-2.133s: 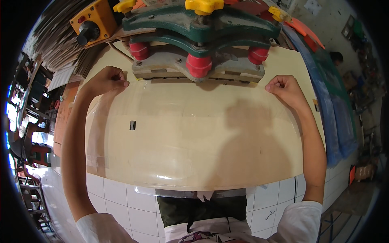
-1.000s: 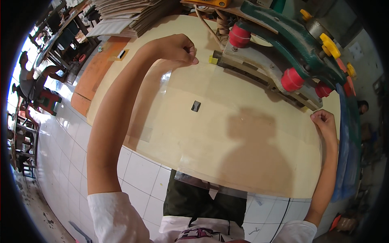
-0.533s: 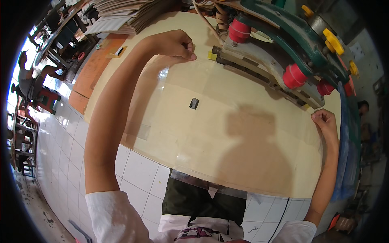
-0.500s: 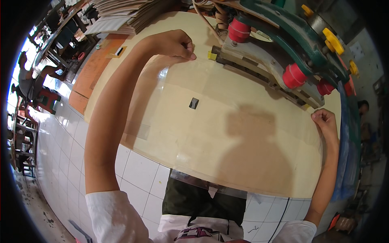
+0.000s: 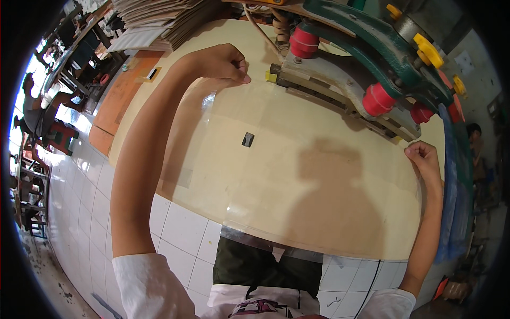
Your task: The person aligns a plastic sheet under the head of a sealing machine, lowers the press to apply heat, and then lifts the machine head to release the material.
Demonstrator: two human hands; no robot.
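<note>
A large clear plastic sheet (image 5: 249, 238) lies over the pale yellow tabletop (image 5: 226, 34), its near edge hanging over the front. My left hand (image 5: 226, 63) is closed in a pinch at the sheet's far left corner, close to the left end of a metal bar on the machine (image 5: 345, 87). At the right side, my right hand (image 5: 426, 158) is closed with thumb and finger pinched, apparently on the sheet's far right corner, just below the bar's right end. A small dark rectangular piece (image 5: 248, 140) rests between my hands.
The machine has a green frame, red cylinders and yellow knobs (image 5: 428, 51). A stack of flat cardboard (image 5: 159, 24) stands far left, beside an orange-brown board (image 5: 109, 122). Blue plastic sheeting (image 5: 454, 212) hangs at the right. A person (image 5: 37, 106) sits at far left.
The view has shifted slightly, so the machine and the dark piece appear a little further left. Both hands keep their pinch, with hardly any movement over the table.
</note>
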